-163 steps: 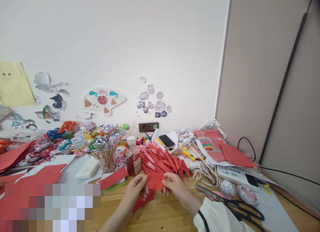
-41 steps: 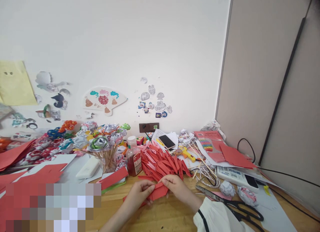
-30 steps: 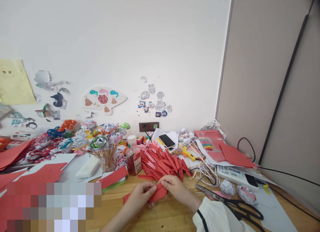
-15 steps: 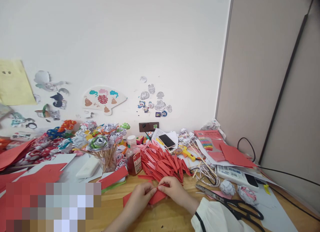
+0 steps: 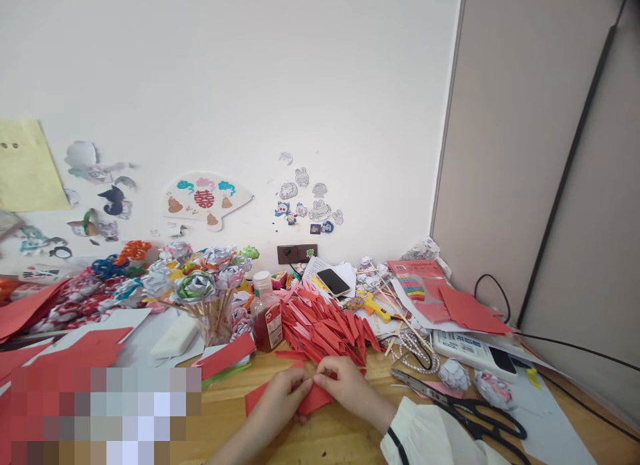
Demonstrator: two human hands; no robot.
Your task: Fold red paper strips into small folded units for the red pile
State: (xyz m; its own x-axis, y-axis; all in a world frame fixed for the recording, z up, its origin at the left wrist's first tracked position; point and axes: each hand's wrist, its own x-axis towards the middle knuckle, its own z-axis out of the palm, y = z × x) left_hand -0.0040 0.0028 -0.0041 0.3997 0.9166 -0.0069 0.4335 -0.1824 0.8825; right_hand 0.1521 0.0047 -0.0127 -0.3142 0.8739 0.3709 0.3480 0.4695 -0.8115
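Observation:
At the front of the wooden table, my left hand [image 5: 284,393] and my right hand [image 5: 341,383] meet over a piece of red paper [image 5: 315,397]. Both hands pinch it with thumb and forefinger, the fingertips nearly touching. Part of the paper is hidden behind the fingers. Another red paper edge [image 5: 254,397] shows to the left, behind my left hand. Just beyond the hands lies a heap of folded red paper strips [image 5: 325,321]. Black-handled scissors [image 5: 463,408] lie to the right, beside my right sleeve.
A bottle of red liquid [image 5: 267,321] stands left of the heap, near a cup of sticks [image 5: 216,321] and paper flowers [image 5: 195,286]. Behind are a phone [image 5: 334,283] and a yellow glue gun [image 5: 375,307]. Crumpled paper balls [image 5: 454,374] and red sheets [image 5: 473,310] lie at right.
My right hand's fingers have shifted slightly at the paper, and the thumbs remain close together. The view has moved very little; the things on the table stay put.

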